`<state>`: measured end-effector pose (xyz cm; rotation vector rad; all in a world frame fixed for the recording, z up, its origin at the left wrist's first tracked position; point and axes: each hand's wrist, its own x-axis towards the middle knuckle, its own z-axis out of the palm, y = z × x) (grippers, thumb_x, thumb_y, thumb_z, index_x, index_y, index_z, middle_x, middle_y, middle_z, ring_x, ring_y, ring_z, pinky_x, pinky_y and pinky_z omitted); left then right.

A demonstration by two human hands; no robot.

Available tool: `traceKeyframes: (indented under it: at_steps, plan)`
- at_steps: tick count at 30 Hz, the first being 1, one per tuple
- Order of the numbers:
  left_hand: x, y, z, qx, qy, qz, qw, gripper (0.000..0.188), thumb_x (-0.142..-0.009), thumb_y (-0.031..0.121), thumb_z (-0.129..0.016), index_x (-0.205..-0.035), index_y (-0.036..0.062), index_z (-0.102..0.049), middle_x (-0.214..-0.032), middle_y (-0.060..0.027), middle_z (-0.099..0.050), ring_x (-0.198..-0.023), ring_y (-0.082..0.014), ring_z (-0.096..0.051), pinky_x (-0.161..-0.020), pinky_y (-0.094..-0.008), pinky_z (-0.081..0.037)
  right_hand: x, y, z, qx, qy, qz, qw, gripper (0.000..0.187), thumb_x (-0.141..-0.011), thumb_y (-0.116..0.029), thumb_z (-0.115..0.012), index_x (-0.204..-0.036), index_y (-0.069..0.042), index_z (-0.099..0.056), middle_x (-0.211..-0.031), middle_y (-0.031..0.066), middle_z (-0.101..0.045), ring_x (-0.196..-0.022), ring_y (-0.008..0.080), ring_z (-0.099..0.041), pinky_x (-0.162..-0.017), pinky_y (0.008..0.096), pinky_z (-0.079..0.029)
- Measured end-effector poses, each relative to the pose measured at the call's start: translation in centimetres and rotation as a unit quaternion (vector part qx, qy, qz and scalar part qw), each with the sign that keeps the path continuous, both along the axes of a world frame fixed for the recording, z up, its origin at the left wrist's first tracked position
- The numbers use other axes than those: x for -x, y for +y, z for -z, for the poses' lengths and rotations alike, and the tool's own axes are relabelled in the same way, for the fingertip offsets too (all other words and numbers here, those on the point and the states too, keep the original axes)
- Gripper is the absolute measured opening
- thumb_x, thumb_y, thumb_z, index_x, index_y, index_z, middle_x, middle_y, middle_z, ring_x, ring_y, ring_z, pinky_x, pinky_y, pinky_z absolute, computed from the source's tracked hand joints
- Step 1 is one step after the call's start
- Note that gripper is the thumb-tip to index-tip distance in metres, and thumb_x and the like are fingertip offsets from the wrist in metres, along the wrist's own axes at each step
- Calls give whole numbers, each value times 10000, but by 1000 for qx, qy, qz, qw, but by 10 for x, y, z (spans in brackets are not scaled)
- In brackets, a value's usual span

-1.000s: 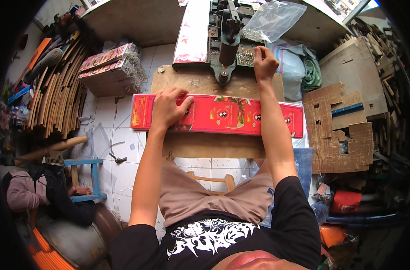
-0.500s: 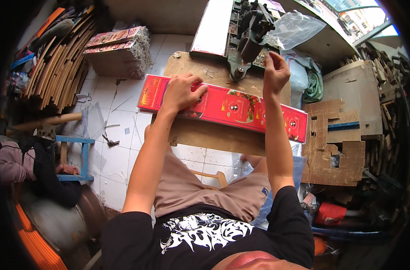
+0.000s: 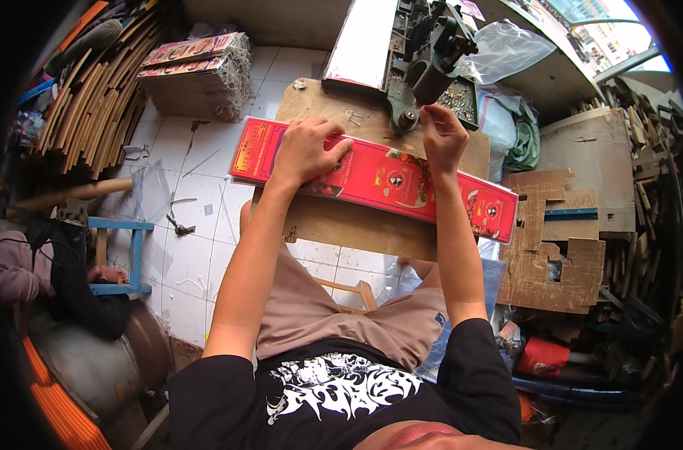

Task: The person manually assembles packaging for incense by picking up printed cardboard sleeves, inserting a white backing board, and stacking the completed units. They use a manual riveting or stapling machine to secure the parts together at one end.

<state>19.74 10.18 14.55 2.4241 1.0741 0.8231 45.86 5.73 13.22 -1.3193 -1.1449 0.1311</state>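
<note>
A long red printed board (image 3: 371, 178), glossy and apparently several sheets thick, lies slantwise across a wooden bench top (image 3: 326, 225). My left hand (image 3: 308, 152) grips its far edge left of the middle, thumb on the printed face. Beyond the board, my right hand (image 3: 445, 140) is pinched closed beside the round lower die (image 3: 407, 118) of a dark green press (image 3: 431, 75). Whatever its fingertips hold is too small to make out. A tray of small shiny metal pieces (image 3: 458, 101) sits at the press's right. Thin white bent pieces (image 3: 353, 118) lie on the bench.
White-topped panels (image 3: 362, 45) stand left of the press. A bundled stack of printed boards (image 3: 195, 79) rests on the tiled floor at the far left. Cut brown hardboard (image 3: 540, 262) leans at right. Another person's foot (image 3: 107, 274) shows by a blue stool (image 3: 135, 255).
My right hand has moved left and slightly nearer, down beside the lower die. My left hand stays on the board, which has shifted slightly to the right in view.
</note>
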Motion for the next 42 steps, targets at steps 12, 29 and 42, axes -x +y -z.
traceKeyframes:
  at_steps: [12,29,42]
  plan:
    - [0,1,2,-3,-2,-4,1000,289,-826,377,-700,-892,97,-727,-880,-84,-682,-877,-259,-651,-884,-387,-452,-12,7,12,58,81,-107,989,116,-842,-31,-741,-958,-33,-742,-837,13,-722,-695,42,-617,-620,205,-481]
    - [0,0,0,0,-5,-8,1000,288,-826,369,-701,-896,92,-728,-873,-80,-683,-869,-254,-654,-887,-379,-451,-16,13,18,133,60,-90,985,168,-903,-135,-699,-984,11,-715,-806,16,-688,-724,64,-603,-684,229,-483]
    - [0,0,1,-7,-5,-5,1000,284,-823,367,-706,-883,90,-727,-870,-81,-682,-869,-255,-653,-889,-380,-451,-16,8,17,130,35,-113,984,139,-921,-83,-677,-1022,12,-688,-892,26,-700,-776,53,-605,-708,199,-470]
